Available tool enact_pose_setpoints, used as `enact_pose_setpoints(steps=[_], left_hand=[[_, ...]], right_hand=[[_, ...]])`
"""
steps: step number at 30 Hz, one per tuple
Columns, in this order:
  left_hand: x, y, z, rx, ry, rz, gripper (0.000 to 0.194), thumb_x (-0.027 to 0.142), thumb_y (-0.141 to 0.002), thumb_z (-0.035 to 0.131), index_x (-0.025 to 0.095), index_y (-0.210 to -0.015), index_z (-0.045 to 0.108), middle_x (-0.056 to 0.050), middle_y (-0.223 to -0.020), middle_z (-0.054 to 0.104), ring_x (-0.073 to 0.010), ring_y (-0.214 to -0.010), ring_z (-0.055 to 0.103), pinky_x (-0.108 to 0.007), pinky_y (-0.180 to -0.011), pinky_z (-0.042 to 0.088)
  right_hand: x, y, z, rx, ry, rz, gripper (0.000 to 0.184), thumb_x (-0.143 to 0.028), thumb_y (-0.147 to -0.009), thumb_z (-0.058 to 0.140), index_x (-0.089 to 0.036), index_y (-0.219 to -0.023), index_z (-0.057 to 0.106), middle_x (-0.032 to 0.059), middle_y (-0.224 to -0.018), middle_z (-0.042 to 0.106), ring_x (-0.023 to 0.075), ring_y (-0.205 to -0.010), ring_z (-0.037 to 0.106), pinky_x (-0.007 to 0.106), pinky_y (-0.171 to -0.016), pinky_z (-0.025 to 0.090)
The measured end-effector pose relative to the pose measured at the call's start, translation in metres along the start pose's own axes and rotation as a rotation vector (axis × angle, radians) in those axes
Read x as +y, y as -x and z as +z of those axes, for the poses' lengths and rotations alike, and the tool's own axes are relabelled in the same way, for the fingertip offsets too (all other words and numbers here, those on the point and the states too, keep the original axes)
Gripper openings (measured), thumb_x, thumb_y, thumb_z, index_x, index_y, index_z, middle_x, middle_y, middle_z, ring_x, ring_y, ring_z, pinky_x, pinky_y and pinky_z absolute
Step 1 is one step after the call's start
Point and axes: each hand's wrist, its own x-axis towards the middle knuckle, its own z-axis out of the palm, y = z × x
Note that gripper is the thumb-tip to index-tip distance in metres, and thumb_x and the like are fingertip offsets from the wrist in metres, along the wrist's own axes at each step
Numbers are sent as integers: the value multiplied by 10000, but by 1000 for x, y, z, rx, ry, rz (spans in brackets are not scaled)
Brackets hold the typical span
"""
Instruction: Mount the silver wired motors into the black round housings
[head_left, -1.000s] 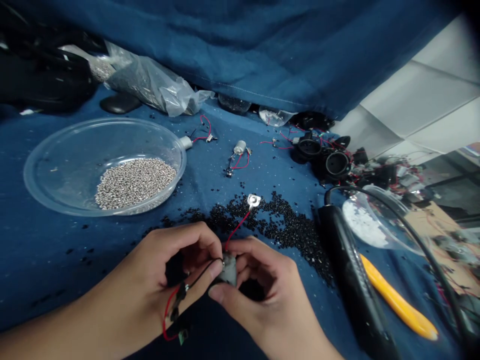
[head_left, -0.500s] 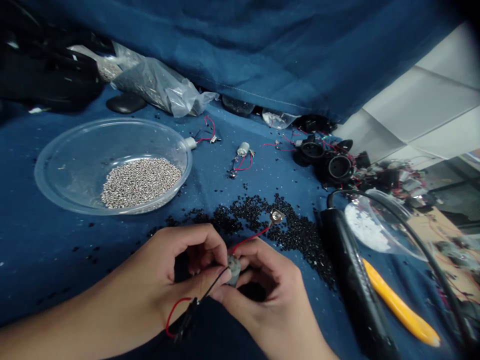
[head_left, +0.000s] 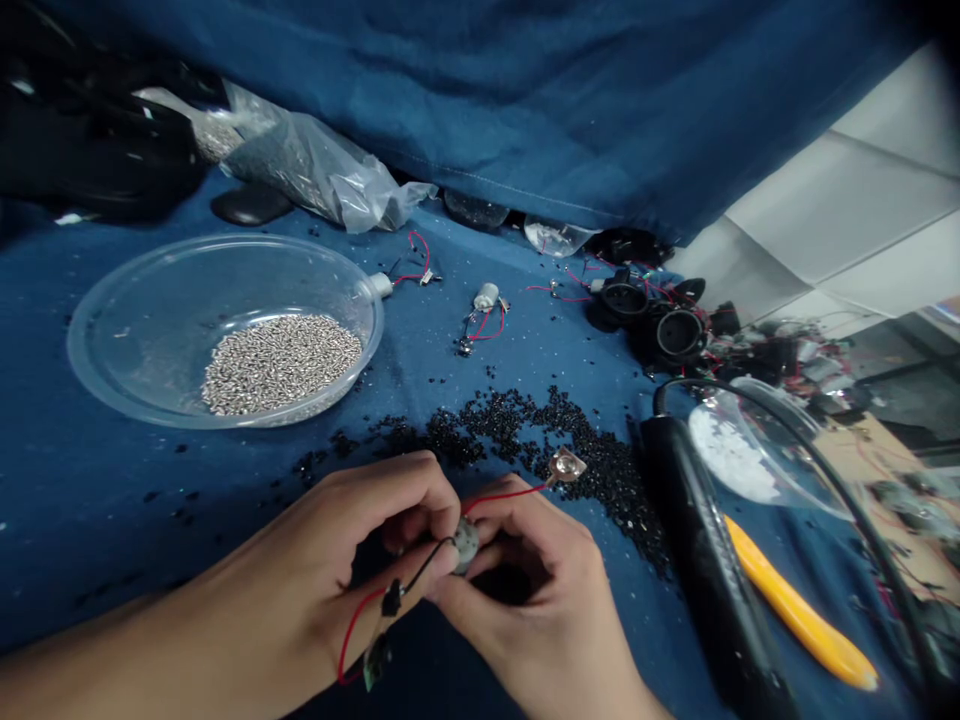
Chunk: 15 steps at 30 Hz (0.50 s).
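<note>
Far left, on blue cloth [head_left: 112, 520]: transparent plastic bowl [head_left: 97, 345] holding a heap of small silver metal pellets [head_left: 281, 365]. Behind it, a crumpled clear plastic bag [head_left: 300, 165] of grey granules and a black oval pad [head_left: 251, 205].

Front centre: left hand [head_left: 360, 530] and right hand [head_left: 525, 590] are together, fingers of both clamped on a small silver can-shaped DC motor [head_left: 466, 545]. The motor sits between them, just in front of a spill of black plastic pellets [head_left: 525, 430]. A thin black wire [head_left: 424, 566] runs from the motor over the left fingers to a small black clip [head_left: 391, 598]. A red wire loop [head_left: 346, 645] hangs by the left wrist, near a small dark tab [head_left: 377, 662]. A second red wire [head_left: 502, 494] leads right from the motor to a shiny metal contact disc [head_left: 566, 465], which sits over the pellets.

Back centre: two silver motors with red leads, [head_left: 381, 285] at the bowl's rim and [head_left: 486, 296] on the cloth. Then round black housings [head_left: 652, 325] tangled in red wire.

Right: black cylindrical tool handle [head_left: 709, 540] with black cable, transparent bowl [head_left: 727, 450] of white powder, yellow tapered handle [head_left: 799, 620], heap of wired parts [head_left: 780, 360].
</note>
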Motion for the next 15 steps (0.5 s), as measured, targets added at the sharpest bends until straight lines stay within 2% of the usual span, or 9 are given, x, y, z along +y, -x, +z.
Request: enact_pose_setpoints(steps=[6, 11, 15], left_hand=[[2, 2, 5, 107, -58, 74, 170, 332, -952, 455, 255, -817, 525, 55, -750, 566, -113, -661, 538, -193, -569, 388], [2, 1, 3, 74, -32, 55, 222, 355, -969, 444, 250, -790, 523, 62, -722, 533, -112, -664, 513, -206, -621, 405], [0, 2, 2, 78, -4, 38, 158, 348, -940, 509, 259, -818, 554, 72, -745, 564, -107, -694, 538, -206, -637, 403]], right_hand=[[0, 1, 1, -11, -27, 16, 114, -198, -746, 776, -168, -784, 673, -5, -730, 652, 75, -585, 582, 142, -540, 493], [-2, -3, -1, -23, -68, 104, 168, -223, -714, 781, -159, -779, 639, -9, -653, 621, 79, -548, 557, 139, -507, 486], [-4, -4, -1, -19, -80, 90, 171, -213, -702, 793, -158, -763, 643, -8, -657, 624, 68, -543, 539, 119, -503, 477]])
